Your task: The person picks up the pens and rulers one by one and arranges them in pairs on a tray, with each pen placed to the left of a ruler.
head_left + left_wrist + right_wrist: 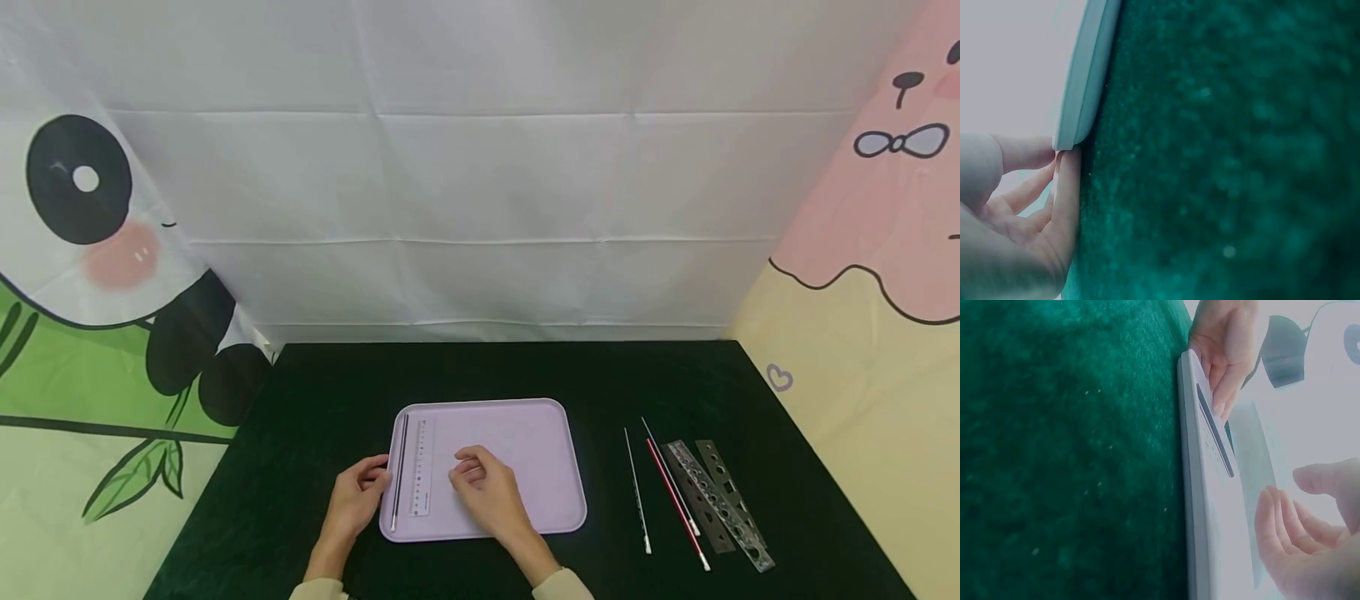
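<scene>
A lilac tray (525, 467) lies on the dark green tablecloth in the head view. My left hand (355, 496) pinches its left rim; the left wrist view shows the thumb at the top edge and a finger at the underside of the rim (1079, 94). Along the tray's left side lies a thin dark pencil-like stick (401, 475), and beside it a pale ruler (422, 471) with printed marks. My right hand (491, 493) is over the tray, right of the ruler. Its fingers bend loosely, with a gap to the thumb and nothing between them.
Right of the tray lie a thin silvery stick (637, 492), a red pencil-like stick (677, 502) and another pale stick behind it. Several perforated strips, one of them shiny (720, 504), overlap next to them. A white cloth (495, 283) hangs behind the table.
</scene>
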A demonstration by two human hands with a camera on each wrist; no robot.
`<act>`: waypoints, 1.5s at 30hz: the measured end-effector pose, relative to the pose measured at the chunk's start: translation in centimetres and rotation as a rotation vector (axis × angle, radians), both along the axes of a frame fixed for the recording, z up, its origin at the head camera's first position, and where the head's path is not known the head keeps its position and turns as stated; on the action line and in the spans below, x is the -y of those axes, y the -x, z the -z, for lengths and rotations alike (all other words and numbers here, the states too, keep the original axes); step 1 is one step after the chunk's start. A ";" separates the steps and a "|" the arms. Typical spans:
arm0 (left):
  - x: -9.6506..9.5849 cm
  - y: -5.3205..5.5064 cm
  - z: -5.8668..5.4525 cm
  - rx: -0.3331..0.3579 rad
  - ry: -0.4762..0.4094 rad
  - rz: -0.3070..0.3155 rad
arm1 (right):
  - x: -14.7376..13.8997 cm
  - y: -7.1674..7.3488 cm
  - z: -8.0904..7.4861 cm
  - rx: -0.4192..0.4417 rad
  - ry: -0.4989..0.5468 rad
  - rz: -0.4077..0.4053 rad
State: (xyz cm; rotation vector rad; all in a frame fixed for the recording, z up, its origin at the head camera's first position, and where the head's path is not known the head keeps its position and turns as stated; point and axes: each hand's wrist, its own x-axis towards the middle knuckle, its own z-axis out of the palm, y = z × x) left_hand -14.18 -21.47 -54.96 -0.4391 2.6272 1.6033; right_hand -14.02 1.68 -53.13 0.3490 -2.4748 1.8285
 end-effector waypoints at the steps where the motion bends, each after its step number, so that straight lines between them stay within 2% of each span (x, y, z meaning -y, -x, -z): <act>1: 0.0 0.0 0.0 -0.001 0.004 -0.002 | -0.2 -0.1 0.0 0.005 0.001 -0.002; 22: -0.3 0.1 0.3 -0.023 0.020 -0.015 | -4.7 -1.2 0.7 0.079 -0.010 0.026; 31: -0.2 0.2 0.2 -0.012 0.023 -0.011 | -6.1 -1.6 0.6 0.101 -0.005 0.049; 40: -0.1 0.1 0.2 -0.012 0.034 -0.019 | -7.2 -1.8 0.2 0.129 0.078 0.056; 45: -0.1 0.1 0.1 -0.018 0.029 -0.018 | -8.0 -2.0 -0.1 0.160 0.084 0.059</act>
